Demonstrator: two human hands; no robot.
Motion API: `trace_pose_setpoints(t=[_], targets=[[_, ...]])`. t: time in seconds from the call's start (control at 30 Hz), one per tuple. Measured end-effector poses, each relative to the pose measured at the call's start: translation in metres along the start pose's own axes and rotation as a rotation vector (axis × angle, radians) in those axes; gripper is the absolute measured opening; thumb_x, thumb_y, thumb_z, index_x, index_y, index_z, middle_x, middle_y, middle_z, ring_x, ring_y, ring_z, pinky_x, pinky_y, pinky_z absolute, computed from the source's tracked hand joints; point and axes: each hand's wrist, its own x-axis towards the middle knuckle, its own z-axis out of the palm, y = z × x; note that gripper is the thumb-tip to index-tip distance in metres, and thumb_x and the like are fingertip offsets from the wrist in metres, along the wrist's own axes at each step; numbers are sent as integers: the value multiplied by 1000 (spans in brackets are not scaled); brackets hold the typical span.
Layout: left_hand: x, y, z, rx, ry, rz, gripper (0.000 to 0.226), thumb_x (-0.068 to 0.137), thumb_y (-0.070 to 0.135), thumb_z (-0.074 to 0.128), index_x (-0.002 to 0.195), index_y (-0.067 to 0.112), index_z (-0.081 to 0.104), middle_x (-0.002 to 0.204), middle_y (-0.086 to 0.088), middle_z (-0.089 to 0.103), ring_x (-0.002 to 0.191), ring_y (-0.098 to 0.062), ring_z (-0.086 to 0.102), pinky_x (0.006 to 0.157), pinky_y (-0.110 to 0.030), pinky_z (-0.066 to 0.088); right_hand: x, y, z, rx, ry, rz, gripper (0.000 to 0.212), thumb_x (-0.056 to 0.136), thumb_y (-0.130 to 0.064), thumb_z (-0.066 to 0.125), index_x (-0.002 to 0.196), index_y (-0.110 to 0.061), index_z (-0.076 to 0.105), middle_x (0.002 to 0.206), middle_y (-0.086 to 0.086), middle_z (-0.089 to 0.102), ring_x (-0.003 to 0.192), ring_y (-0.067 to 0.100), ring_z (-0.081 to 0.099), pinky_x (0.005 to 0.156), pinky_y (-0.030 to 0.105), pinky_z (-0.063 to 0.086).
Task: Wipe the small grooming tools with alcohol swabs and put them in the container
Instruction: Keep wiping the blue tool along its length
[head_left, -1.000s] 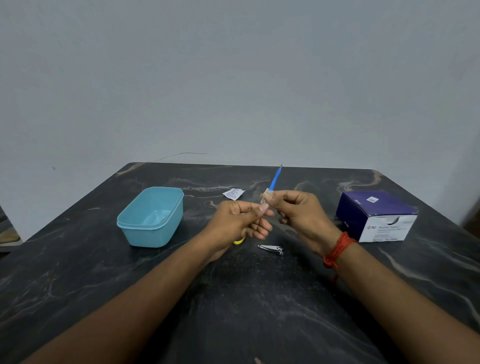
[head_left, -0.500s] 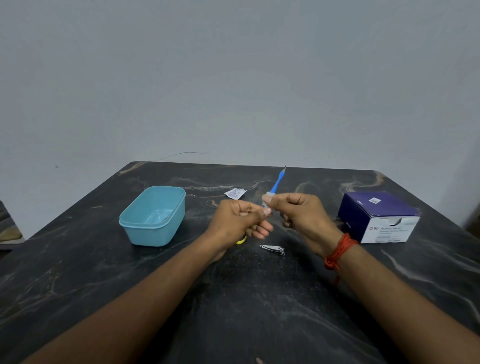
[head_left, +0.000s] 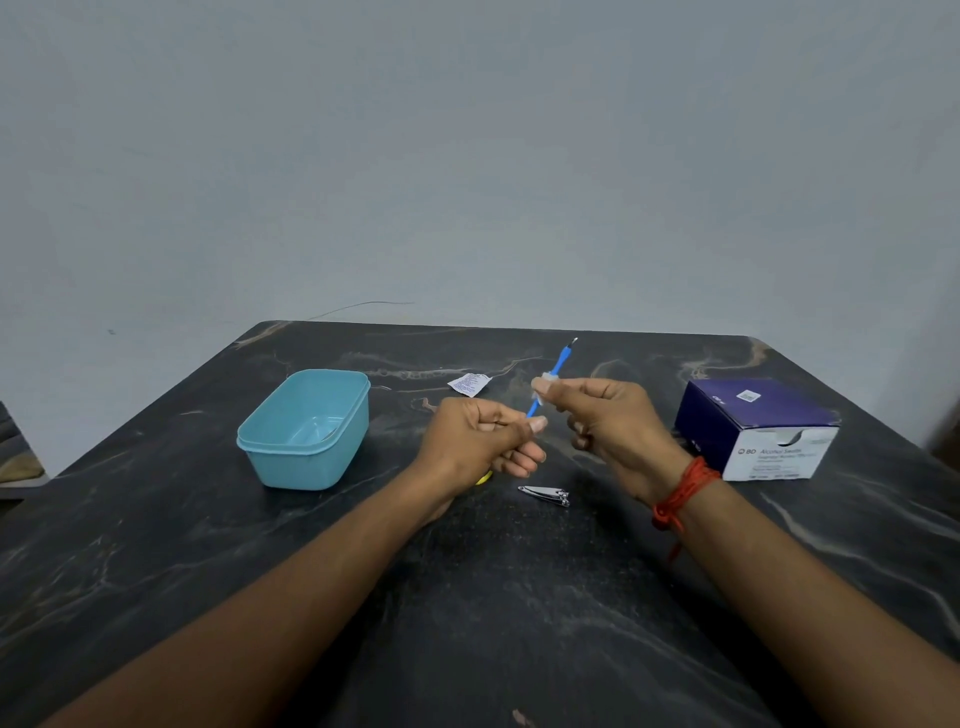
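A slim blue grooming tool (head_left: 559, 361) with a metal tip points up and away above the table. My left hand (head_left: 478, 447) grips its lower end. My right hand (head_left: 613, 426) pinches a white alcohol swab (head_left: 544, 381) around the tool's shaft. A metal nail clipper (head_left: 545, 493) lies on the table just below my hands. Something yellow (head_left: 483, 479) peeks out under my left hand. The light blue container (head_left: 306, 428) stands open to the left.
A dark blue and white box of alcohol swabs (head_left: 761, 428) sits at the right. A torn white swab wrapper (head_left: 469, 384) lies behind my hands. The black marble table (head_left: 519, 623) ends at a grey wall.
My right hand with the swab has slid a little up the blue tool's shaft, away from my left hand. The tool has tilted slightly to the right.
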Motion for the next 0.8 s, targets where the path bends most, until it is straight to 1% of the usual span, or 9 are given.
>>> trace_pose_setpoints(t=[0.1, 0.23, 0.27, 0.37, 0.4, 0.47, 0.53, 0.63, 0.8], targets=[[0, 0, 0, 4, 4, -2, 20, 88, 11, 72, 95, -7, 70, 72, -15, 74, 56, -16, 68, 56, -22, 58, -2, 0, 1, -6, -21, 3, 23, 72, -30, 85, 87, -12, 81, 74, -6, 71, 55, 8, 36, 51, 25, 32], [0, 0, 1, 11, 10, -6, 19, 87, 11, 73, 95, -7, 70, 73, -17, 74, 56, -16, 68, 56, -22, 58, -1, -3, 1, 11, 44, -67, 20, 76, -27, 83, 88, -11, 80, 87, -6, 77, 50, -3, 52, 56, 24, 35], [0, 0, 1, 11, 14, -7, 20, 87, 11, 73, 94, -7, 70, 73, -17, 74, 56, -16, 68, 56, -22, 58, 0, -2, 1, 19, 52, -73, 20, 76, -28, 83, 87, -12, 80, 90, -6, 78, 51, -3, 53, 58, 24, 36], [0, 0, 1, 18, 32, -11, 19, 86, 10, 74, 93, -7, 70, 73, -17, 74, 55, -16, 69, 56, -22, 58, -1, 1, 1, 27, 7, -37, 22, 74, -29, 84, 88, -12, 81, 90, -4, 77, 54, 7, 37, 53, 25, 32], [0, 0, 0, 22, 35, -12, 18, 86, 10, 74, 92, -7, 70, 73, -17, 74, 55, -16, 69, 56, -22, 58, -1, 2, 3, 15, -16, -18, 23, 74, -28, 84, 88, -11, 81, 89, -2, 77, 54, 9, 34, 52, 25, 30], [0, -1, -1, 24, 34, -10, 16, 86, 9, 74, 91, -6, 70, 72, -17, 74, 55, -16, 69, 56, -23, 59, -3, 3, 5, -1, -37, -1, 22, 75, -24, 84, 89, -8, 80, 81, -4, 76, 52, 8, 34, 51, 25, 29], [0, 0, 0, 30, 36, -6, 16, 86, 8, 74, 91, -6, 70, 73, -19, 74, 54, -16, 69, 56, -23, 59, -3, 1, 5, -16, -13, -22, 19, 77, -21, 83, 89, -7, 79, 72, -9, 74, 47, 2, 40, 51, 24, 30], [0, 0, 2, 33, 50, 2, 19, 86, 7, 74, 92, -10, 69, 73, -20, 73, 53, -16, 68, 55, -23, 58, -1, 1, 5, -11, 34, -62, 18, 77, -22, 82, 88, -8, 80, 68, -11, 72, 44, -2, 47, 52, 24, 31], [1, -3, 1, 55, 86, 5, 13, 84, 7, 77, 85, -4, 70, 74, -21, 74, 55, -17, 69, 56, -24, 59, -2, 7, 8, 25, 5, -3, 18, 76, -25, 84, 83, -9, 79, 61, -9, 67, 51, 10, 33, 51, 27, 26]])
